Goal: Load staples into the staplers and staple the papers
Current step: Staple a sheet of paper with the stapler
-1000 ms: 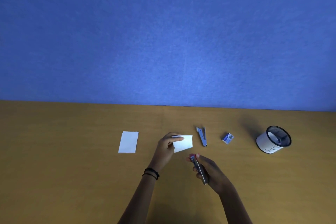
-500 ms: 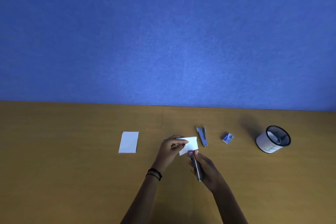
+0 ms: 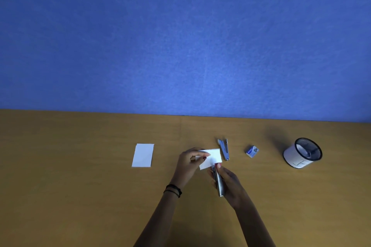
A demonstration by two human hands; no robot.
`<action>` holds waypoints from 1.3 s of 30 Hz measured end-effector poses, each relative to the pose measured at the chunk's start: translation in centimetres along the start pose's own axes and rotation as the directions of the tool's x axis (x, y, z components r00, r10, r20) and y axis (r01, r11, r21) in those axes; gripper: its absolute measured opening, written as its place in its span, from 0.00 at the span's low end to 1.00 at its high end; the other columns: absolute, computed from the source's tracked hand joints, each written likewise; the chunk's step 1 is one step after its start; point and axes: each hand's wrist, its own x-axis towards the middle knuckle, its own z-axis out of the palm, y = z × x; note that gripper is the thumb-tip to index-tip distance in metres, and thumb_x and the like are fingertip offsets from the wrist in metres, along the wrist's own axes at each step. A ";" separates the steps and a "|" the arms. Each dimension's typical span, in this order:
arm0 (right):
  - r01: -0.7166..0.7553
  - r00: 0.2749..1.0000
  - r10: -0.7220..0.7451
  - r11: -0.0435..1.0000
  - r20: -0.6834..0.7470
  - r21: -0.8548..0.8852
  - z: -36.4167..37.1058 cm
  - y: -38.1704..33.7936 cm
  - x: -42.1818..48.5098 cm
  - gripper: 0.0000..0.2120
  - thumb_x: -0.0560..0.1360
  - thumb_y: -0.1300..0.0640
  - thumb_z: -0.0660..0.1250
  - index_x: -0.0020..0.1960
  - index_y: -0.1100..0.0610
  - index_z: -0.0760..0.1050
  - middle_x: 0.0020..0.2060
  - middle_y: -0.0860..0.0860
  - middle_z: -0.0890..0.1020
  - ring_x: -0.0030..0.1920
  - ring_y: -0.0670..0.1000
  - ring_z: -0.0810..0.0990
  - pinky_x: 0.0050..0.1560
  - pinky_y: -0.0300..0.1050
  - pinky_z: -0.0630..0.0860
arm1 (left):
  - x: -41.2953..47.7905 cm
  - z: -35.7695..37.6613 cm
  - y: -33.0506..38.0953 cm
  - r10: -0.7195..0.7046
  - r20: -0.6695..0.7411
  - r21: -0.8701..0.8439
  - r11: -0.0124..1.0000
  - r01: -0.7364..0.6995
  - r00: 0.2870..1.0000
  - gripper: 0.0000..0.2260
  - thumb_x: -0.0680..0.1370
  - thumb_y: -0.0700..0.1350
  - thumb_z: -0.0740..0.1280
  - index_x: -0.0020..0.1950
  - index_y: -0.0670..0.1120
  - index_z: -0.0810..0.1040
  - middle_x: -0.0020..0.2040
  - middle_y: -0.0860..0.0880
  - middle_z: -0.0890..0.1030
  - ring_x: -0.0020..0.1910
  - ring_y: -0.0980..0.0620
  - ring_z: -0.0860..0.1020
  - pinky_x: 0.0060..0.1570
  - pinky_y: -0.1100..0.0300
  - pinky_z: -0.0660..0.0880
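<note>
The paper (image 3: pixel 214 155) is pinched in the left hand (image 3: pixel 186 164). A stapler (image 3: pixel 218 184) is gripped by the right hand (image 3: pixel 230 186), its nose touching the paper's lower edge just beside that pinch.

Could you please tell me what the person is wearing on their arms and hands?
Both forearms are bare, with no sleeves in view. Two thin black bands circle the left wrist; the right wrist wears nothing. The fingernails on the left hand and right hand look painted dark red. No rings show.
</note>
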 end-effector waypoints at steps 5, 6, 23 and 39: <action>0.018 1.000 -0.017 0.999 0.020 -0.041 0.3 -0.4 0.1 0.20 0.72 0.47 0.68 0.51 0.64 0.80 0.38 0.56 0.78 0.36 0.49 0.77 0.37 0.41 0.74 | -0.4 0.6 -0.4 -0.030 0.048 0.078 0.997 0.026 0.998 0.08 0.74 0.35 0.69 0.47 0.46 0.85 0.50 0.55 0.83 0.53 0.62 0.79 0.52 0.67 0.75; 0.021 1.000 -0.021 0.998 0.013 -0.052 0.4 -0.4 0.3 0.21 0.73 0.47 0.67 0.53 0.65 0.79 0.39 0.57 0.77 0.36 0.49 0.76 0.37 0.42 0.73 | -0.4 0.7 -0.4 -0.035 0.053 0.080 0.996 0.031 0.998 0.08 0.74 0.36 0.69 0.46 0.47 0.85 0.49 0.58 0.82 0.52 0.63 0.79 0.50 0.69 0.74; 0.020 0.995 -0.023 0.999 -0.092 -0.029 0.5 -0.7 1.1 0.21 0.65 0.50 0.73 0.50 0.65 0.81 0.42 0.58 0.86 0.41 0.52 0.85 0.35 0.40 0.79 | -0.5 0.8 0.1 -0.070 0.128 0.064 0.996 0.062 0.989 0.10 0.76 0.36 0.67 0.52 0.46 0.84 0.51 0.57 0.83 0.53 0.63 0.79 0.48 0.70 0.75; 0.025 0.997 -0.027 0.999 -0.074 -0.025 0.0 0.3 0.9 0.18 0.72 0.48 0.70 0.49 0.63 0.82 0.43 0.58 0.85 0.41 0.54 0.85 0.36 0.43 0.80 | -0.7 1.1 -0.3 -0.107 0.095 0.101 0.990 0.098 0.990 0.10 0.76 0.35 0.66 0.51 0.47 0.83 0.50 0.56 0.83 0.52 0.60 0.79 0.48 0.69 0.74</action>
